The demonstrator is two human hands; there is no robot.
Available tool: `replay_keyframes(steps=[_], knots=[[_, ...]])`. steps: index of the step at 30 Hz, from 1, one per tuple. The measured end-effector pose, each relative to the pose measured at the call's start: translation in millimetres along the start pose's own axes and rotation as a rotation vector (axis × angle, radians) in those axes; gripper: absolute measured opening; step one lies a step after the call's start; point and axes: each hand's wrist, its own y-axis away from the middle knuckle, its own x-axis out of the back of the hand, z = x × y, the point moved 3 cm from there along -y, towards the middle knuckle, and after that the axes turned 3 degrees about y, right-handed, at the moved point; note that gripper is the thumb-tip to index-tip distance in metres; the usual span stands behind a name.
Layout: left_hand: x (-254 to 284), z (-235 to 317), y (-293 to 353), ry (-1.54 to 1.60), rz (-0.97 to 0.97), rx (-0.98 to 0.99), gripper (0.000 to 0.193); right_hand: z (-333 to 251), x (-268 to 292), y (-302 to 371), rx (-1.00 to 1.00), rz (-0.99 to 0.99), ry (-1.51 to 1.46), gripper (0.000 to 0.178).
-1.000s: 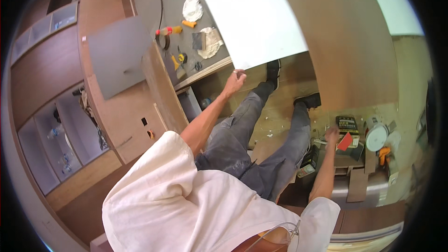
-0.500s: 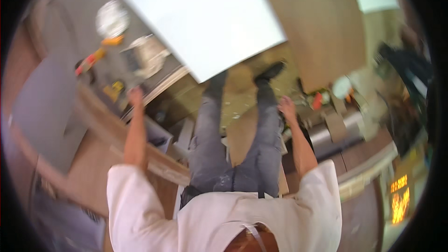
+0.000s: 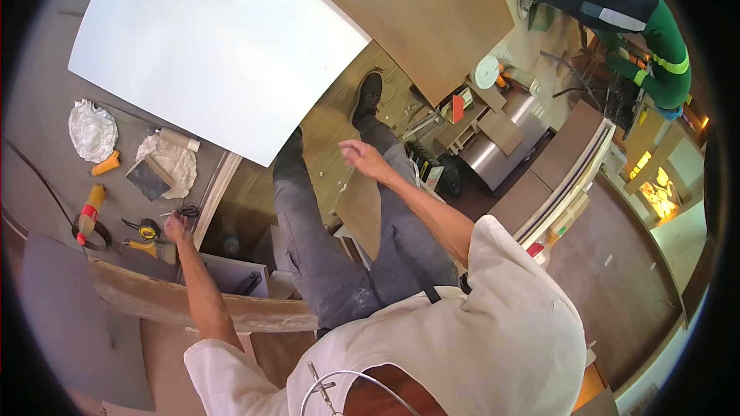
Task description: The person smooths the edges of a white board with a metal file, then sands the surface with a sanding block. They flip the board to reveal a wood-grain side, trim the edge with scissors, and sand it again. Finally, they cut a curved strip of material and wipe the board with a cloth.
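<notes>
My left hand (image 3: 178,229) is at the worktop's edge, its bent fingers closed at a small pair of scissors (image 3: 187,210) with dark handles. The fingertips partly cover the scissors. Close by lie a yellow-and-black tape measure (image 3: 146,229) and a yellow-handled scraper (image 3: 153,249). My right hand (image 3: 364,160) hangs in the air above my legs, fingers loosely bent and apart, with nothing in it.
A large white panel (image 3: 223,38) overhangs the grey worktop (image 3: 46,108). Crumpled paper (image 3: 176,160), a dark block (image 3: 149,178) and a red-and-yellow tool (image 3: 90,214) lie left. A brown board (image 3: 416,8) stands ahead; a bent-over person (image 3: 617,11) works at far right.
My view has turned right and sharpened. The left hand has come to the scissors. My right hand has swung inward, across the front of my legs.
</notes>
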Motion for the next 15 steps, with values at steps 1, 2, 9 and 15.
replay_keyframes(steps=[1, 2, 9, 15], knots=[[6, 7, -1, -0.014, 0.029, 0.005, 0.027, -16, -7, 2, 0.022, -0.026, -0.015, 0.036], [14, 12, -5, -0.024, 0.059, 0.006, 0.027, -21, -14, -1, 0.059, -0.034, -0.013, 0.035], [-32, 103, 108, -0.614, 0.414, -0.701, 0.031, -84, -30, 6, 0.557, 0.127, 0.104, 0.026], [-197, 183, 326, -0.331, -0.286, -0.824, 0.014, -175, 24, 54, 0.97, 0.205, -0.072, 0.023]])
